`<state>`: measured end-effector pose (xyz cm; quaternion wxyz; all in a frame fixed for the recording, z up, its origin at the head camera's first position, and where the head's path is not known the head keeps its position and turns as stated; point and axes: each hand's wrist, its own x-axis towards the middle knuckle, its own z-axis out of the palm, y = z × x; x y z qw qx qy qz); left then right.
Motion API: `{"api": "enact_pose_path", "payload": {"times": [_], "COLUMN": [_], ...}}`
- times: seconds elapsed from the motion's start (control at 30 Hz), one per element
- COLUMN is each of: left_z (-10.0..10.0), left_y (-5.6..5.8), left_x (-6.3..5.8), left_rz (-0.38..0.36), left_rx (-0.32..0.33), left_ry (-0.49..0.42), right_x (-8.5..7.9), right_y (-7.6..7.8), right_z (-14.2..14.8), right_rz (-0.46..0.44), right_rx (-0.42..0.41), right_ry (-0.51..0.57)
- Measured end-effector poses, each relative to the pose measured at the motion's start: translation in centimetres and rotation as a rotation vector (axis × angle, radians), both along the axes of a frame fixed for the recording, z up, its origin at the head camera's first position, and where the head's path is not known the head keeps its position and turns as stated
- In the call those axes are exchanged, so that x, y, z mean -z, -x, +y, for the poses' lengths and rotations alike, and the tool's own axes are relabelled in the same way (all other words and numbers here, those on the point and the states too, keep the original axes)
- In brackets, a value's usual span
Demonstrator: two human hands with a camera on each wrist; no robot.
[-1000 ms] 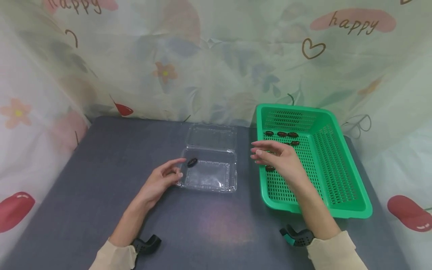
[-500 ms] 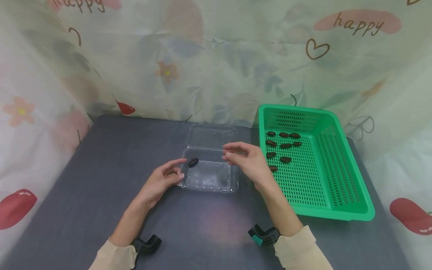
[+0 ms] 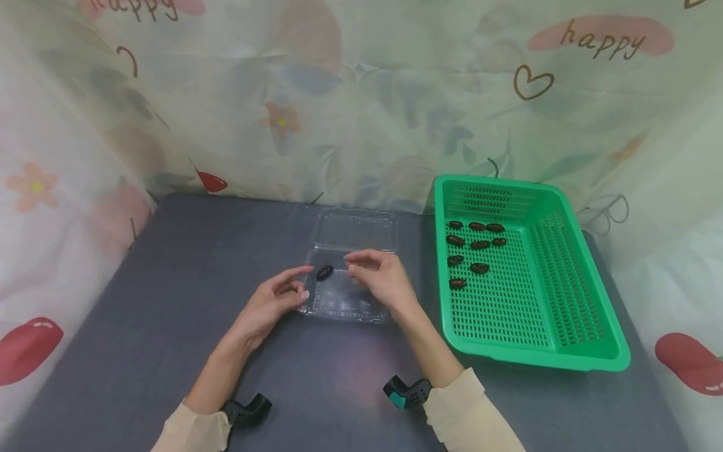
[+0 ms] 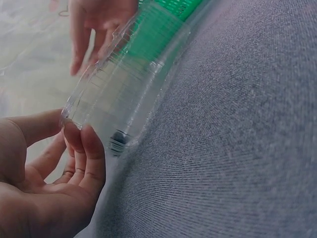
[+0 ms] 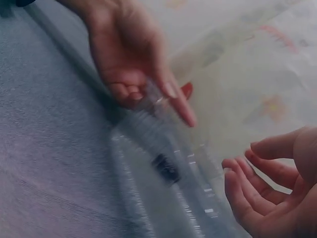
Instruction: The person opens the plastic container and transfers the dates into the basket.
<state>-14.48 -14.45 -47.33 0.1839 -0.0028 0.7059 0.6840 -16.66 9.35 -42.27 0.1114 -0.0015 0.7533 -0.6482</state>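
A clear plastic clamshell box [image 3: 350, 295] lies with its lid [image 3: 356, 227] folded back on the grey table. Inside, near its left wall, rests one dark brown, glossy oval piece that looks like a dried date [image 3: 324, 272]. My left hand [image 3: 277, 294] pinches the box's left rim between thumb and fingers, as the left wrist view shows. Over the box hovers my right hand [image 3: 380, 276], its fingers loosely bent. In the right wrist view a gap separates thumb and fingers [image 5: 240, 191], and nothing shows between them.
A green slotted plastic basket [image 3: 533, 359] stands at the right, with several similar dark pieces [image 3: 479, 268] spread over its left half. A patterned curtain [image 3: 361, 125] hangs behind the table and along both sides. Each wrist wears a black band [image 3: 409, 392].
My right hand has moved left from over the green basket to above the clear box. The left hand has stayed at the box's rim.
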Motion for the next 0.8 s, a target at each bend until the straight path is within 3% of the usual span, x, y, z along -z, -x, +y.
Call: {"api": "enact_pose_path", "payload": {"times": [0.17,0.6,0.8], "left_z": [0.0,0.1,0.1], "left_y": [-0.1,0.1,0.1], "left_x": [-0.1,-0.4,-0.3], "left_rz": [-0.006,-0.022,-0.028], "left_rx": [0.001,0.011,0.002], "left_ry": [0.014,0.0,0.008], "right_x": [1.6,3.3,3.7], "right_y": [0.8,2.1,2.2], "right_z": [-0.9,-2.2,-2.3], "right_rz": [0.011,0.046,-0.009], "right_rx": [-0.004,-0.049,-0.088], "right_ry": [-0.023,-0.261,-0.234]}}
